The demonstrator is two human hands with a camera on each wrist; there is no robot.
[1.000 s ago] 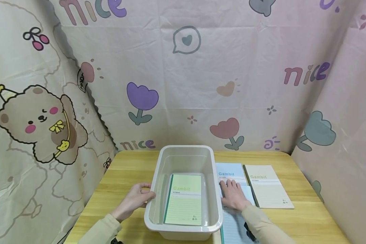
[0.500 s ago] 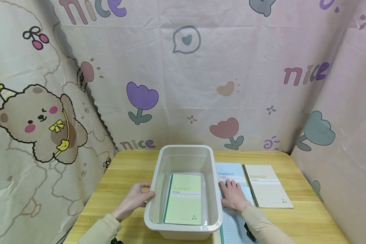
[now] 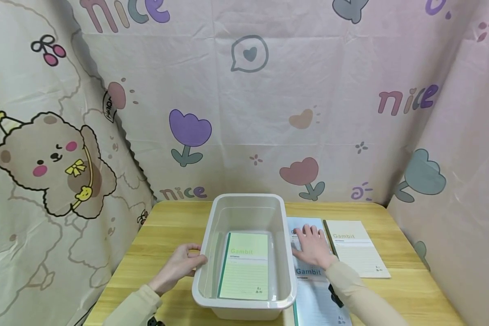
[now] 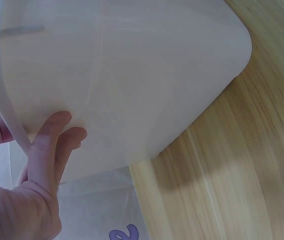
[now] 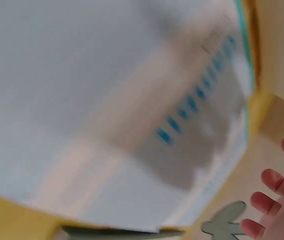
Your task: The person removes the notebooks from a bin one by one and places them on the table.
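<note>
A white plastic bin [image 3: 247, 304] stands on the table with a green notebook [image 3: 244, 267] lying flat in it. My left hand [image 3: 180, 265] pinches the bin's left rim; in the left wrist view, fingers [image 4: 46, 145] lie against the outer wall. To the bin's right is a light blue notebook [image 3: 318, 296], overlapping another blue notebook [image 3: 314, 222] farther back. My right hand [image 3: 314, 249] is spread above them, holding nothing; the right wrist view shows its fingertips [image 5: 277, 181] apart from the covers. A cream notebook [image 3: 358, 249] with a dark spine lies right of the blue ones.
The wooden table [image 3: 167, 222] ends at a patterned curtain [image 3: 244, 113] behind, with more curtain at both sides. Part of the front blue notebook passes out of the frame's bottom edge.
My right hand has lifted off the blue notebooks and moved slightly back and right, baring the front one's title. My left hand and the bin stay put.
</note>
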